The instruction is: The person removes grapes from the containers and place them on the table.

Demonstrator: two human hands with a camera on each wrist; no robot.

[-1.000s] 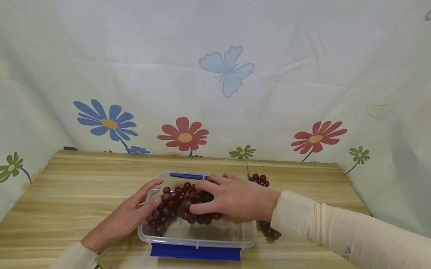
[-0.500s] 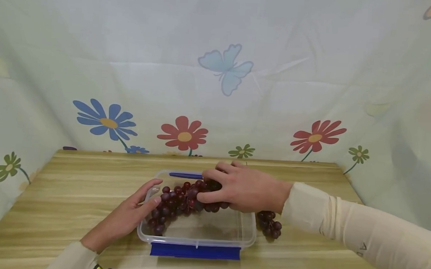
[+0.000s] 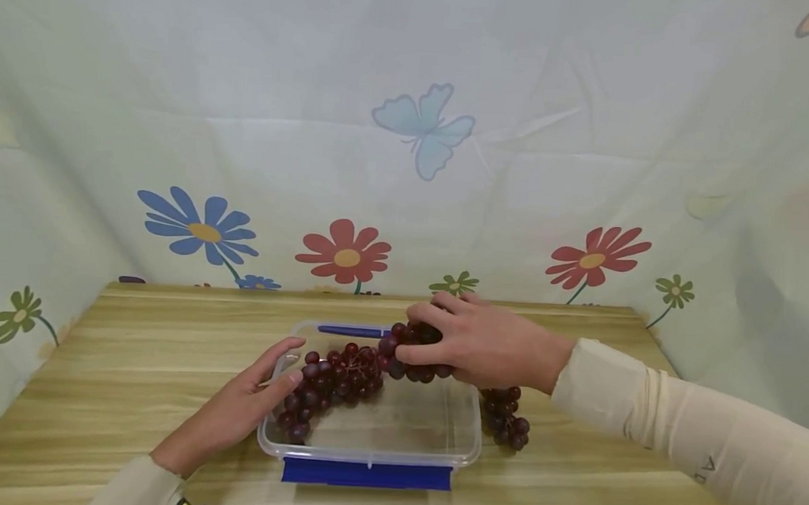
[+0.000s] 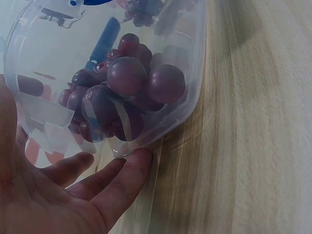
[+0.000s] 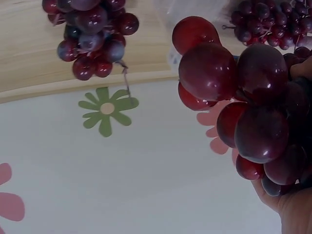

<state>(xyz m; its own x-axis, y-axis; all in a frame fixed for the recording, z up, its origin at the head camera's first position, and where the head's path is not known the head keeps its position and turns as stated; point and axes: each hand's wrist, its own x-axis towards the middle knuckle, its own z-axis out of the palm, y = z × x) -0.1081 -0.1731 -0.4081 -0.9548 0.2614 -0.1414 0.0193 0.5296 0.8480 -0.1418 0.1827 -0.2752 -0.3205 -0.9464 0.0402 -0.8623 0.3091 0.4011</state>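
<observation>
Holding a grape bunch (image 5: pixel 261 131) over the box (image 3: pixel 407 458) with my right grip (image 3: pixel 482 340)

My right grip is curled round the bunch from above, thumb on the near side and fingers reaching over the far side. The grapes sit beneath my palm and stick out past the thumb, leftward. From the head view, this held cluster appears over the right half of the clear plastic box.

A second bunch (image 3: pixel 329 382) lies inside the box, towards its left end, between my two grips. In the head view it meets the left edge of the held one; I cannot tell whether they touch.

My left grip (image 3: pixel 227 411) has thumb and fingers apart, clasping nothing. Its thumb lies at the left rim, and in the left wrist view one fingertip appears to touch a corner, the clear wall between it and the grapes.

Just right of the box, a third cluster (image 3: pixel 506 418) lies on the desk (image 3: pixel 166 347), near my right grip and partly hidden by it. A blue flap (image 3: pixel 365 474) hangs along the near side. Behind everything is a pale cloth (image 3: pixel 281 124) printed with flowers (image 3: pixel 345 258).
</observation>
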